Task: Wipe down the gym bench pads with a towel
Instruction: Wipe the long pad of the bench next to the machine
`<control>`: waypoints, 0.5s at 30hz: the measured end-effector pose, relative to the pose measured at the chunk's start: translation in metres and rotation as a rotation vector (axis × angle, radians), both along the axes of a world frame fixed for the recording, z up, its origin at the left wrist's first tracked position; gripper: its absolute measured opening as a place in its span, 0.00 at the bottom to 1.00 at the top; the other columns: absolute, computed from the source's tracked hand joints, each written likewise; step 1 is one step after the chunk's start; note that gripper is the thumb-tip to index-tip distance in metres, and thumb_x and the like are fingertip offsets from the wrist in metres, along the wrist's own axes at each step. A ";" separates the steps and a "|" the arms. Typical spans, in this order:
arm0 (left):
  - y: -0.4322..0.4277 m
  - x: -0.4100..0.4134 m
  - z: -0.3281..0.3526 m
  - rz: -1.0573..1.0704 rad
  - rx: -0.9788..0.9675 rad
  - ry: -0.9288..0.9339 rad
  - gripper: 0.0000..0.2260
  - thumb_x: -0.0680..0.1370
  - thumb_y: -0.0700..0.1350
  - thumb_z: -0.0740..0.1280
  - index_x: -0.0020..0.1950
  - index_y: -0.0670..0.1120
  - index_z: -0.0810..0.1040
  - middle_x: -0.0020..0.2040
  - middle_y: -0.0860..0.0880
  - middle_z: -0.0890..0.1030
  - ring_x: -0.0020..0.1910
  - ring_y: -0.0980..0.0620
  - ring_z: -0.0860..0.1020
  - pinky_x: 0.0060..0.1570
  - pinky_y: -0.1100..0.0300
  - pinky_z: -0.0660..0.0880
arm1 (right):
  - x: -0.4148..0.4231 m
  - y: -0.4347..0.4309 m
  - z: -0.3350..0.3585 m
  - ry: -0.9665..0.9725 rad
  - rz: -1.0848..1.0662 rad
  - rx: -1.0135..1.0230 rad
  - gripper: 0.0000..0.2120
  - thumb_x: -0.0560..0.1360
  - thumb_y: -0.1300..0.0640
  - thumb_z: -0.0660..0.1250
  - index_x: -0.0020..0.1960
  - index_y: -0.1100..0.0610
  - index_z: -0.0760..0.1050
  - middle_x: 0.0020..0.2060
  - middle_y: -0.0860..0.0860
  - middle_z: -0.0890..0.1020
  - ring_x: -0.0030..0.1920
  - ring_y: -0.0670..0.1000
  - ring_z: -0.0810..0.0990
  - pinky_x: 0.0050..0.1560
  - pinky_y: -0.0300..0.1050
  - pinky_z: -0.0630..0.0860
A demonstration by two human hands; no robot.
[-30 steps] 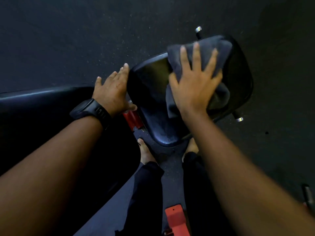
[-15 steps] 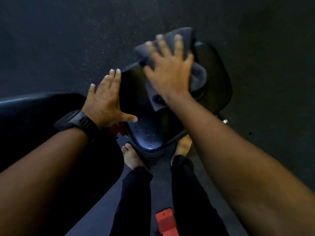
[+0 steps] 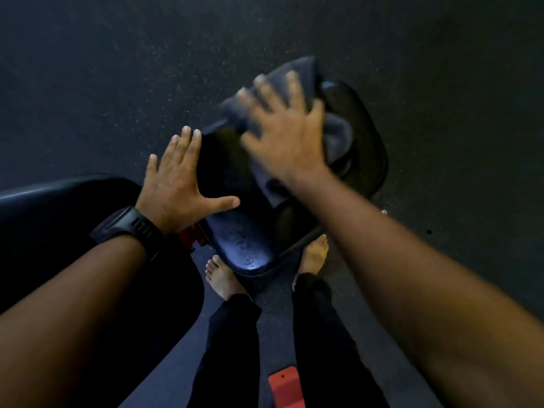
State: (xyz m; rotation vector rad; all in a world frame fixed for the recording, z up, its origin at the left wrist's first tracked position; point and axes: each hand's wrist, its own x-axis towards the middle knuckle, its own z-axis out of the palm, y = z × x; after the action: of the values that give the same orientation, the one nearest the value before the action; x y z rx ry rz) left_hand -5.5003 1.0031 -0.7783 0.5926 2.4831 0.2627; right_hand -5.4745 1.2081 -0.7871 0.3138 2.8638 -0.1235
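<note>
One view only, head cam looking straight down. Seat pad is black, glossy vinyl w/ a pebbly grain, rounded corners, narrow end toward the person and wider end further out. Near end catches the light and looks a bit wet or shiny, can't tell which.

Towel is dark grey, soft terry-looking stuff, bunched up on the far half of the seat pad w/ one corner sticking out past the far edge.

Right hand is flat on top of the towel, fingers spread and straight, palm down. No real grip, just pressing. It's motion-blurred, esp. the fingertips.

Left hand is also released, fingers straight and together along the pad's left edge, thumb stuck out sideways over the pad surface. Black watch w/ a ribbed rubbery strap on that wrist.

Back pad sits to the left, same black vinyl, much bigger, w/ a red frame bit showing in the gap btwn the two pads.

Floor is dark speckled rubber. Two bare feet just under the pad's near end, black trousers, and a flat red tab btwn the legs.
</note>
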 end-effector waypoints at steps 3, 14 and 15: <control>0.004 0.004 -0.002 0.032 -0.003 0.042 0.59 0.63 0.73 0.70 0.82 0.47 0.46 0.83 0.48 0.47 0.81 0.48 0.47 0.76 0.38 0.50 | 0.013 0.058 0.001 0.010 -0.470 0.001 0.33 0.79 0.35 0.55 0.81 0.42 0.51 0.82 0.50 0.53 0.80 0.66 0.50 0.69 0.74 0.61; 0.004 0.018 -0.007 0.083 -0.002 0.052 0.57 0.64 0.78 0.58 0.82 0.48 0.43 0.83 0.48 0.44 0.81 0.48 0.45 0.77 0.37 0.49 | 0.037 -0.023 0.001 0.057 -0.178 0.022 0.34 0.78 0.35 0.58 0.81 0.43 0.54 0.81 0.51 0.55 0.79 0.67 0.50 0.69 0.72 0.60; 0.002 0.018 -0.009 0.081 0.000 0.059 0.57 0.64 0.79 0.58 0.82 0.48 0.43 0.83 0.48 0.44 0.81 0.48 0.45 0.77 0.37 0.49 | 0.019 -0.006 -0.001 0.034 -0.135 0.021 0.34 0.78 0.35 0.57 0.81 0.42 0.53 0.82 0.50 0.54 0.80 0.66 0.49 0.69 0.72 0.60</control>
State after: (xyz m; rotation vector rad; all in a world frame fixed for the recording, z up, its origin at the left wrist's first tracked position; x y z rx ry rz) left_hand -5.4823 1.0051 -0.7876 0.5074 2.5672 0.2803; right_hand -5.4551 1.2019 -0.7883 0.5139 2.8782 -0.1251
